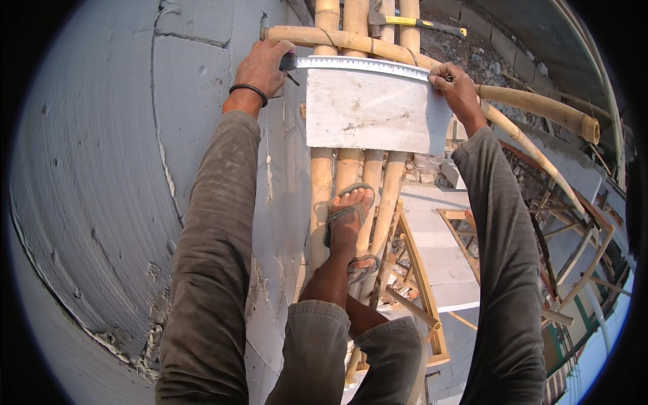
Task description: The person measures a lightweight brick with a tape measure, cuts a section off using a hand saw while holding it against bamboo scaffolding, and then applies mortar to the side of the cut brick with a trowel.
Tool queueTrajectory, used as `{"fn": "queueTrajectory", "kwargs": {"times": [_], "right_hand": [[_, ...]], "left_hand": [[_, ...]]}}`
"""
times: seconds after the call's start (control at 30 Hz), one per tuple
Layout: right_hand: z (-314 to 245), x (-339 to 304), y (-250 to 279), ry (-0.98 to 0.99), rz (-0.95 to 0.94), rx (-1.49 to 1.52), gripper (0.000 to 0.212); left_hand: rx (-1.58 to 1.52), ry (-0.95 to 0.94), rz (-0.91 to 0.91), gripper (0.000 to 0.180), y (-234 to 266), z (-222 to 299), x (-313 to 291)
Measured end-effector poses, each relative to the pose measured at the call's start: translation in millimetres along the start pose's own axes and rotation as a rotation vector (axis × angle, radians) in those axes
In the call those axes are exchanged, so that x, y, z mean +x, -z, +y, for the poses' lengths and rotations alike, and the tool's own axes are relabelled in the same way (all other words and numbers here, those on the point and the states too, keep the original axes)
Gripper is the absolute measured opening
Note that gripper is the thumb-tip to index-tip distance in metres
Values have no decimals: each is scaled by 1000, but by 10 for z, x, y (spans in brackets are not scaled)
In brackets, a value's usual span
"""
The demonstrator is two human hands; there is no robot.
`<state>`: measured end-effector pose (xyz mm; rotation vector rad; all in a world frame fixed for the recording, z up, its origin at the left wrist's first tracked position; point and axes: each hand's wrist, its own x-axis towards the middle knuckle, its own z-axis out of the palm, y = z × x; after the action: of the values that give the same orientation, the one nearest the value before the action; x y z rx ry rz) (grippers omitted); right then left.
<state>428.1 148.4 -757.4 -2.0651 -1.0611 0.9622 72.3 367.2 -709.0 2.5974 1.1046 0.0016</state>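
A pale rectangular block (368, 111) lies across several bamboo poles in front of me. Along its far edge stretches a white tape measure blade (364, 65). My left hand (262, 71) is closed around the dark tape measure case (288, 61) beside the block's far left corner, close to the grey wall. At the far right corner my right hand (456, 93) pinches the blade's end between thumb and fingers. A black band circles my left wrist.
Bamboo poles (321, 179) carry my sandalled feet (351, 209). A hammer (425, 24) with a yellow-black handle rests on the poles' far part. The grey block wall (101, 135) rises at left. Lower right, wooden frames (422, 290) and rubble show far below. A bamboo crosspiece (540, 108) juts right.
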Motion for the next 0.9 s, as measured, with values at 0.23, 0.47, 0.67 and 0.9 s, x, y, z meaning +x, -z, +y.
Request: {"fn": "queueTrajectory", "kwargs": {"times": [0.23,0.47,0.67,0.9], "right_hand": [[-337,-3,134,13,38,-50,21],[-64,-7,21,-75,-54,93,19],[-146,-20,-16,-128,-30,128,15],[59,-19,58,335,88,-297,22]], "left_hand": [[52,16,-25,46,277,8,57],[-127,151,-294,46,144,-23,160],[-96,101,-412,46,117,3,295],[-200,150,-507,42,64,-9,476]]}}
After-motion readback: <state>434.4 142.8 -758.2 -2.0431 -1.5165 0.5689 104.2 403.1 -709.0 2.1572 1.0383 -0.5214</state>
